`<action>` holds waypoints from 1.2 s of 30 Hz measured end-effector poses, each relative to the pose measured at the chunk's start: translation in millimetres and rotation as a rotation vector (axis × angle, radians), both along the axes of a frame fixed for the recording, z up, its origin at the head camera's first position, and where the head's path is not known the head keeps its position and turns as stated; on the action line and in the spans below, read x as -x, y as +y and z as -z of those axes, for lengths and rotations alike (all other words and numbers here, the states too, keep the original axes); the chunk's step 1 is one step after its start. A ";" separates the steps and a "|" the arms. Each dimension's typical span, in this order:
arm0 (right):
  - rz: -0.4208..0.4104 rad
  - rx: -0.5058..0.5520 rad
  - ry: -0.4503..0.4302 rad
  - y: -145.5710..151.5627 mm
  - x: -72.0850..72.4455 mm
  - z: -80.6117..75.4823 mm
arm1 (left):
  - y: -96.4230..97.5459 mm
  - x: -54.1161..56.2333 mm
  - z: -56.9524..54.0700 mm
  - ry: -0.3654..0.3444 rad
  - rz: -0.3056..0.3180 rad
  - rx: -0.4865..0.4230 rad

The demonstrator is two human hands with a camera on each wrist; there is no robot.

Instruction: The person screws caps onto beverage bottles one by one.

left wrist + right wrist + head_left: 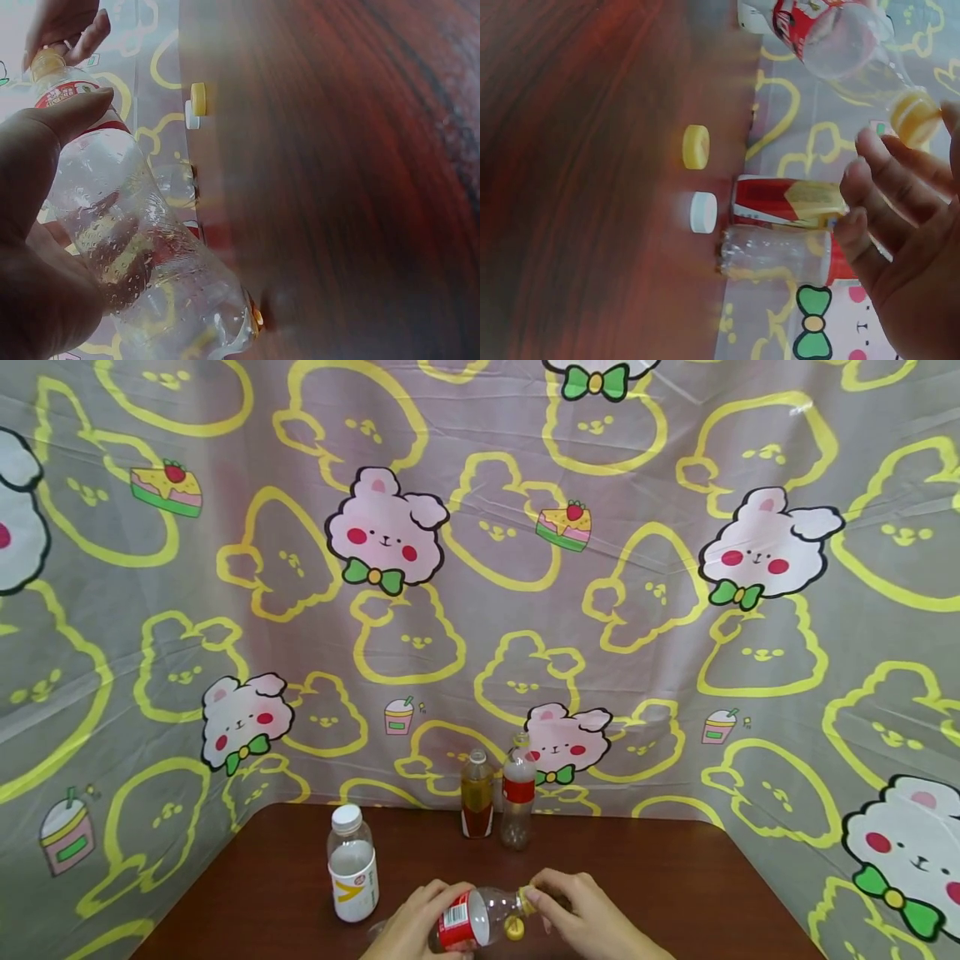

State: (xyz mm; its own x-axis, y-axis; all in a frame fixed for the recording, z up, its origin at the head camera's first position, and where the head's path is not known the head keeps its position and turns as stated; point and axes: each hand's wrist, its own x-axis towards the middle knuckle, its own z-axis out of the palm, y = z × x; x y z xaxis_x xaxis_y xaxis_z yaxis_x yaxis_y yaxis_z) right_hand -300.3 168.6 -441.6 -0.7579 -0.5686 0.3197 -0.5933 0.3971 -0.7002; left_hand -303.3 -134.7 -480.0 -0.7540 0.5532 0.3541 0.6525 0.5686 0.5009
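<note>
A clear plastic bottle with a red label (457, 922) lies tilted in my left hand (416, 922), which grips it round the body. Droplets cling inside its wall, and its lower end comes close to the tabletop in the left wrist view. The neck points right and carries a yellow cap (915, 116). My right hand (581, 910) pinches this cap between thumb and forefinger, with the other fingers spread loosely beside it. Under the neck, a loose yellow cap (696, 147) and a white cap (703, 213) rest on the table.
A bottle with a white label and white cap (354, 872) stands at the left on the dark wooden table (645, 868). Farther back are an uncapped bottle of amber liquid (477, 793) and a clear red-labelled bottle (517, 818). A patterned curtain (480, 610) surrounds the table.
</note>
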 end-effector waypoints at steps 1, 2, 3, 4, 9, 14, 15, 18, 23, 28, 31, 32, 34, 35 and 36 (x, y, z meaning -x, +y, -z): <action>-0.013 -0.002 0.002 0.9 0.3 -1.3 | 0.2 -0.1 -0.5 -0.011 -0.003 0.002; -0.029 -0.002 0.005 1.9 0.7 -2.4 | 0.3 -0.2 -1.0 -0.022 -0.006 0.001; -0.043 -0.003 0.005 2.6 1.2 -3.5 | 0.2 -0.1 -1.2 -0.027 -0.007 0.003; -0.057 -0.004 0.012 3.2 1.5 -4.5 | 0.1 -0.2 -1.3 -0.024 -0.005 0.003; -0.086 0.020 0.040 3.4 1.1 -7.8 | 0.3 -0.1 -1.1 -0.010 0.000 0.007; -0.086 0.070 0.039 1.9 0.8 -5.4 | 0.8 0.2 -0.6 -0.015 0.001 0.008; -0.079 0.071 0.044 1.5 0.8 -4.5 | 0.9 0.2 -0.6 -0.016 -0.001 0.008; -0.058 0.073 0.043 0.7 1.2 -1.8 | 1.5 0.0 -0.1 -0.002 -0.005 0.012; -0.026 0.075 -0.002 -0.4 0.3 -1.4 | 2.6 0.0 0.9 -0.003 -0.005 0.015; 0.026 0.087 -0.062 -3.5 -0.8 -4.2 | 2.8 -0.1 1.4 0.020 -0.017 0.014; 0.070 0.104 -0.049 -6.7 -0.6 -3.7 | 2.8 -0.5 2.2 0.043 -0.038 0.001; 0.084 0.106 -0.040 -7.6 -0.3 -3.1 | 2.8 -0.8 2.4 0.049 -0.046 -0.003; 0.104 0.109 -0.021 -8.2 0.1 -1.3 | 2.9 -1.2 2.7 0.063 -0.055 -0.009; 0.110 0.109 -0.020 -8.0 0.2 -0.7 | 2.7 -1.5 2.6 0.066 -0.057 -0.011; 0.112 0.105 -0.018 -7.4 0.6 -0.3 | 2.4 -1.7 2.5 0.067 -0.056 -0.012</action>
